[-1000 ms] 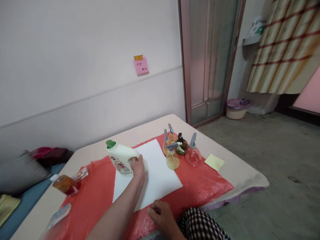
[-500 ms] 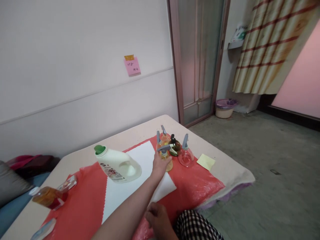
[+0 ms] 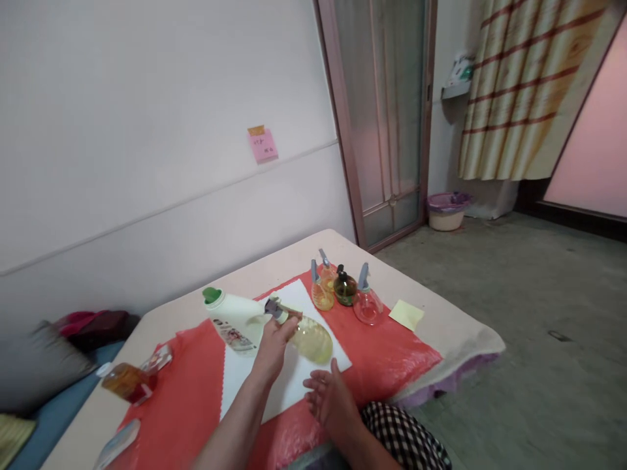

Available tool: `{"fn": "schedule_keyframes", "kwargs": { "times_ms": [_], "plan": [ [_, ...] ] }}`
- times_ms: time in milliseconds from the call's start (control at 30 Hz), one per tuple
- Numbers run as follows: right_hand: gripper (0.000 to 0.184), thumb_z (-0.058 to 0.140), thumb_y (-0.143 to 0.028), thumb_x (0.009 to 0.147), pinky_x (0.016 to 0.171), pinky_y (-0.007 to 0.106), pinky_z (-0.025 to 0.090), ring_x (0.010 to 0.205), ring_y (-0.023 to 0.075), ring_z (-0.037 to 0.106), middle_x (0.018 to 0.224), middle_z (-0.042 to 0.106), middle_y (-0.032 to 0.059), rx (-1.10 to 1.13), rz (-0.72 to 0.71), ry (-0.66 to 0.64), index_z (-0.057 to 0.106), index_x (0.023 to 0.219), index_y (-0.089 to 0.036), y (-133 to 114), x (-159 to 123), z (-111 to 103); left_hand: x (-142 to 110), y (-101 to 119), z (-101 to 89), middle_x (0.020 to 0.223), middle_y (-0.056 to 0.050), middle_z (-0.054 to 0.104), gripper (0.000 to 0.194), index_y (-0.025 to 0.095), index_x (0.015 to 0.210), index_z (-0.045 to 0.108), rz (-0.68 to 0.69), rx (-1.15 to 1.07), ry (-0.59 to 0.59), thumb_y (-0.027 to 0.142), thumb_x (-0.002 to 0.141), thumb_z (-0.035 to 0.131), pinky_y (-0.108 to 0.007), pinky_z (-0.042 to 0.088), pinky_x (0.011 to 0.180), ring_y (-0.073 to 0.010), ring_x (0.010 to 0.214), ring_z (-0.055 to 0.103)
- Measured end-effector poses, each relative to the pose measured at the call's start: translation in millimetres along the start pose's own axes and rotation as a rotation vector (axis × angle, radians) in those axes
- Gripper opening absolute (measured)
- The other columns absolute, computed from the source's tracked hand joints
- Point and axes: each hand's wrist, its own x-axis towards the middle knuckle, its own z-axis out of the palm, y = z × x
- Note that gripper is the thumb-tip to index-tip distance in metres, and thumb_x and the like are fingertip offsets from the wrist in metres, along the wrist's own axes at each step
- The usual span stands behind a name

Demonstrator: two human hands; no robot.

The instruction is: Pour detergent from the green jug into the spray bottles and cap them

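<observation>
My left hand (image 3: pixel 275 344) grips a clear spray bottle (image 3: pixel 313 339) with yellowish liquid by its neck, its grey trigger head tipped to the left. The bottle is tilted over a white cloth (image 3: pixel 289 391). Below and right of the bottle, my right hand (image 3: pixel 329 399) is open with fingers spread, holding nothing. Behind my left hand a pale green jug (image 3: pixel 238 326) with a green cap lies tilted on the cloth. Farther right stand two more yellowish spray bottles, one nearer (image 3: pixel 322 297), a dark green pump bottle (image 3: pixel 345 290) and a pinkish clear spray bottle (image 3: pixel 368 307).
A red plastic sheet (image 3: pixel 181 385) covers much of the table. An amber bottle with a white cap (image 3: pixel 126 384) lies at the left. A yellow paper (image 3: pixel 406 314) lies near the right edge. A pink note (image 3: pixel 263 145) is taped to the wall; a bin (image 3: pixel 447 214) stands on the floor.
My left hand has lifted the yellowish spray bottle from the group and brought it left and nearer, tilting it. My right hand has opened and moved up toward the bottle.
</observation>
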Motion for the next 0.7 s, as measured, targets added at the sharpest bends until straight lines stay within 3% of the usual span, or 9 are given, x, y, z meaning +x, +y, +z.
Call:
{"fn": "schedule_keyframes", "kwargs": {
  "times_ms": [100,200,300,367,467,567,700],
  "plan": [
    [0.077,0.035,-0.084,0.080,0.056,0.028,0.050,0.071,0.0212,0.070,0.092,0.072,0.0127,0.136,0.161,-0.234,0.063,0.106,-0.017,-9.3,-12.2,5.5,-40.1,13.8,-17.1,0.087,-0.010,0.071,0.039,0.011,0.094,0.073,-0.046,-0.012,-0.086,0.044,0.072,0.074,-0.033,0.048,0.076,-0.0219,0.078,0.063],
    [0.076,0.038,-0.077,0.086,0.050,0.025,0.048,0.066,0.0206,0.070,0.092,0.074,0.0138,0.171,0.266,-0.420,0.062,0.116,-0.012,-9.1,-23.8,9.3,-76.7,21.4,-23.0,0.078,-0.007,0.070,0.041,0.013,0.093,0.073,-0.067,-0.017,-0.083,0.044,0.067,0.079,-0.032,0.047,0.069,-0.0203,0.069,0.061],
    [0.065,0.042,-0.065,0.092,0.047,0.022,0.048,0.056,0.0165,0.068,0.081,0.074,0.0128,0.075,0.329,-0.441,0.062,0.116,-0.008,-1.0,-34.8,8.0,-110.5,24.2,-26.5,0.090,-0.008,0.073,0.050,0.016,0.101,0.072,-0.015,-0.052,0.058,0.043,0.061,0.081,-0.033,0.049,0.076,-0.0229,0.081,0.064],
    [0.065,0.042,-0.063,0.093,0.046,0.021,0.047,0.055,0.0162,0.068,0.077,0.074,0.0132,-0.017,0.407,-0.465,0.062,0.117,-0.007,6.0,-44.0,3.7,-135.6,21.3,-27.8,0.093,-0.009,0.074,0.043,0.018,0.097,0.073,0.007,-0.062,0.160,0.043,0.063,0.079,-0.033,0.049,0.081,-0.0242,0.087,0.065],
    [0.066,0.042,-0.065,0.093,0.044,0.020,0.046,0.050,0.0150,0.066,0.073,0.074,0.0138,-0.140,0.505,-0.502,0.065,0.114,-0.006,18.5,-61.6,-5.1,-177.0,10.2,-25.7,0.076,-0.006,0.070,0.029,0.019,0.076,0.073,-0.042,-0.079,0.340,0.046,0.065,0.076,-0.034,0.050,0.078,-0.0252,0.084,0.064],
    [0.060,0.052,-0.066,0.087,0.043,0.019,0.045,0.047,0.0117,0.063,0.075,0.074,0.0121,-0.167,0.466,-0.494,0.068,0.108,-0.012,37.4,-81.8,-10.3,-212.8,2.3,-21.6,0.073,-0.005,0.068,0.027,0.021,0.074,0.071,-0.043,-0.152,0.429,0.046,0.065,0.074,-0.034,0.051,0.075,-0.0252,0.082,0.064],
    [0.073,0.068,-0.078,0.063,0.052,0.030,0.050,0.054,0.0163,0.062,0.087,0.074,0.0118,-0.223,0.245,-0.468,0.069,0.108,-0.021,69.9,-108.5,-4.2,-236.3,15.3,-25.9,0.075,-0.003,0.067,0.023,0.022,0.075,0.069,-0.071,-0.256,0.569,0.041,0.064,0.076,-0.034,0.051,0.074,-0.0242,0.080,0.065]
  ]
}}
